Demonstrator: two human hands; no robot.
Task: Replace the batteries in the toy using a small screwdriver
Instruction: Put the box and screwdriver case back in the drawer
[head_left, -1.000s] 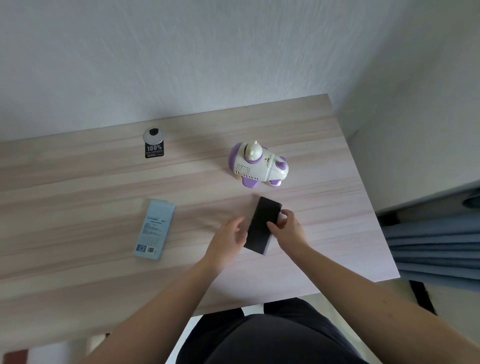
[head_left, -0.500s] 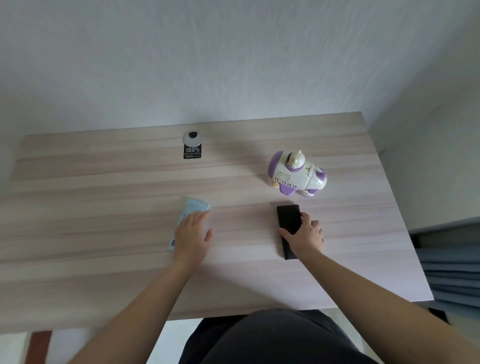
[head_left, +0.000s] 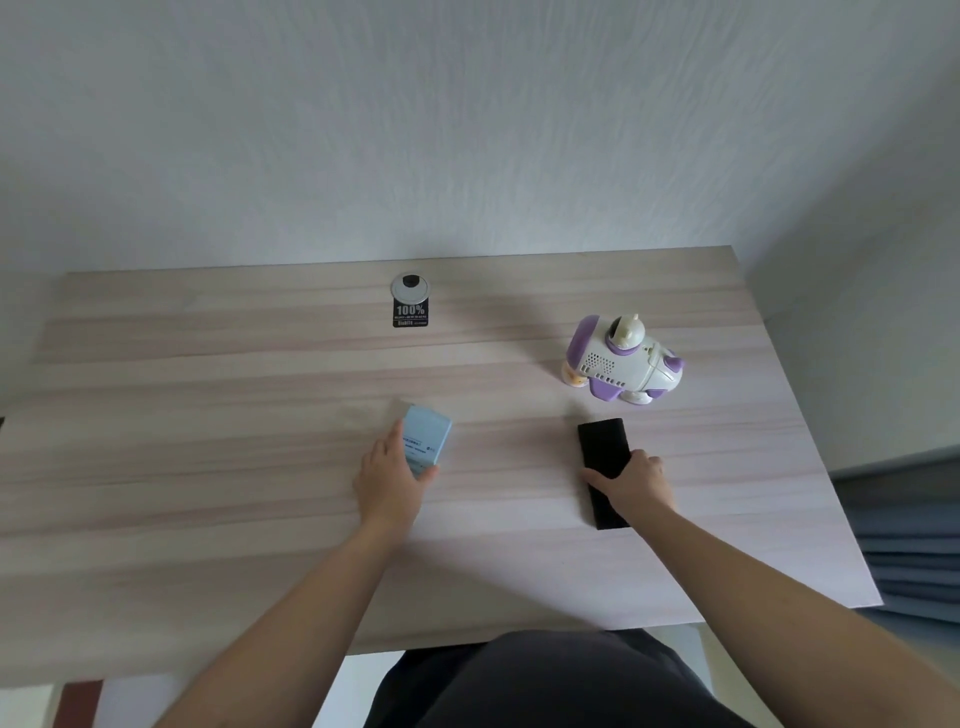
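Left hand (head_left: 390, 480) grips the near end of a pale blue rectangular box (head_left: 425, 439), thumb on one side, fingers on the other; its print is too small to read. Behind it, a round grey desk grommet (head_left: 410, 287) with a black sticker (head_left: 410, 314) reading "100%". Right hand (head_left: 635, 483) holds a flat black rectangular case (head_left: 602, 447) lying on the pale wood-grain table (head_left: 208, 415). The white and purple plastic toy (head_left: 621, 361) stands beyond the case, against a textured white wall (head_left: 467, 130).

The left hand (head_left: 390, 480) has left the black case (head_left: 602, 452) and now has its grip on the light blue box (head_left: 423, 439); the right hand (head_left: 631, 483) has laid the case flat on the surface (head_left: 208, 415).
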